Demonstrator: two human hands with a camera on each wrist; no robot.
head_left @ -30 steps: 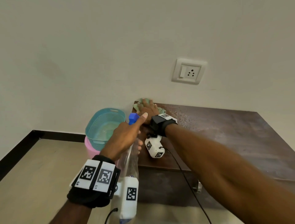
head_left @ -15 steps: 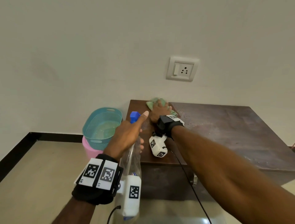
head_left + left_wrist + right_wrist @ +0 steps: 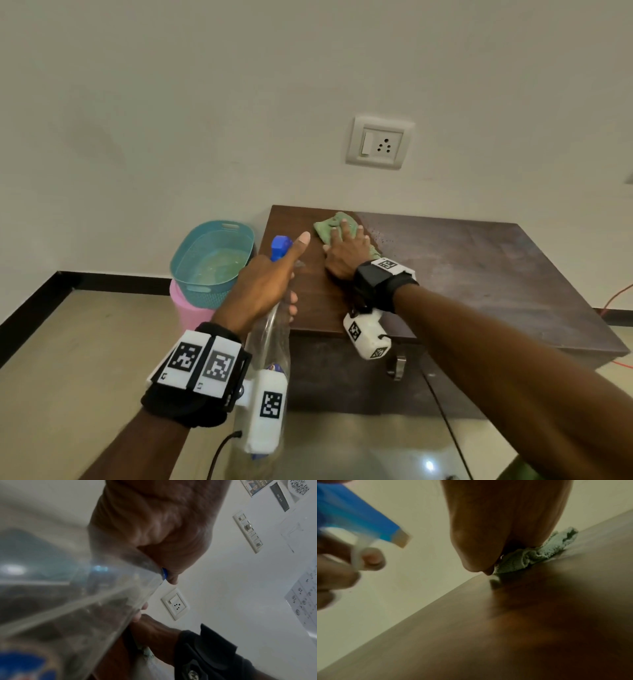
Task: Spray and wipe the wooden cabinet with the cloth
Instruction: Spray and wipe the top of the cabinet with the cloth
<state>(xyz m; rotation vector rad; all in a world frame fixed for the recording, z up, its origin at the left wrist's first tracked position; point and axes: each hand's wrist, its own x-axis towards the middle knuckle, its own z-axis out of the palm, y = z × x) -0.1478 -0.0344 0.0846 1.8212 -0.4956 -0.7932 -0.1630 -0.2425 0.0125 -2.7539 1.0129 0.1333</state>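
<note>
While my right hand (image 3: 346,251) lies flat with fingers spread on the cloth (image 3: 334,224), head view puts that cloth at the far left corner of the cabinet (image 3: 479,274) top, by the wall. My left hand (image 3: 263,287) is wrapped round the neck of the bottle (image 3: 274,329), thumb stuck out, held off the cabinet's left edge.

Left wrist: fingers curled round the clear bottle; it looks thin-walled and light, I'd guess slick when wet, so the neck is the place to hold.

Right wrist: palm pins the bunched cloth to the wood. It's soft and limp, will ruck up, so I'd press flat from above rather than pinch. Top looks hard and smooth.
</note>
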